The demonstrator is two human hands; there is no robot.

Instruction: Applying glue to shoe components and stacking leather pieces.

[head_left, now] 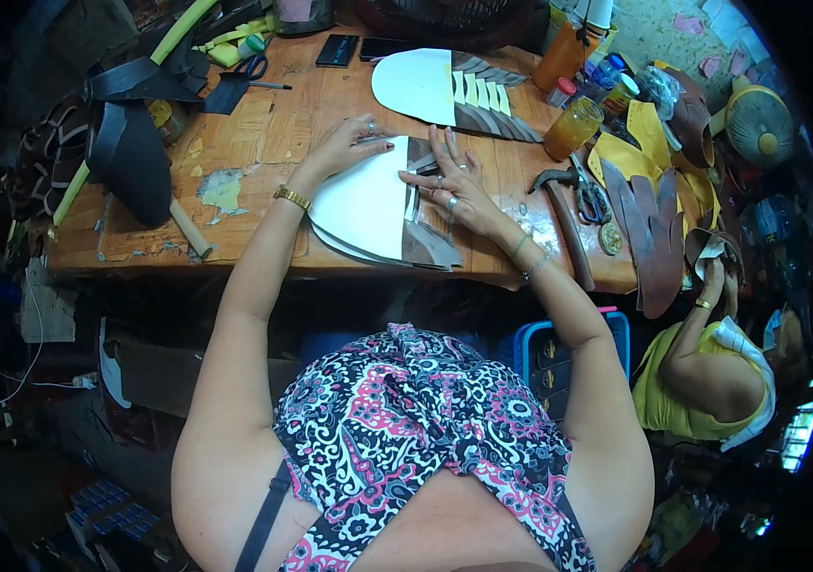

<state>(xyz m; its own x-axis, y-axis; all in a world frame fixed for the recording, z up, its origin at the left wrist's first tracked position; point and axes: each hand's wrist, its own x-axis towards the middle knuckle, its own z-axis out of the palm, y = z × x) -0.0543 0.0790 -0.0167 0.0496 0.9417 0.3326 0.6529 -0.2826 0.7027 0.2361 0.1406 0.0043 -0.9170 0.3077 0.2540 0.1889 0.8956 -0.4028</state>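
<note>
A stack of white rounded sole-shaped sheets [363, 205] lies at the near edge of the wooden workbench [263, 124], with brown strips [425, 238] fanned out beneath it on the right. My left hand [347, 145] rests flat on the stack's top left edge, fingers spread. My right hand [452, 181] presses on the brown strips and the right border of the white sheet, fingers spread, rings on them. Neither hand grips anything.
A second white sheet with yellow and brown strips [449, 91] lies farther back. A hammer [564, 214], scissors [592, 200], an amber jar [573, 127], bottles and yellow and brown cut pieces [649, 214] crowd the right. Black material [134, 153] sits left. Another person [702, 372] sits at right.
</note>
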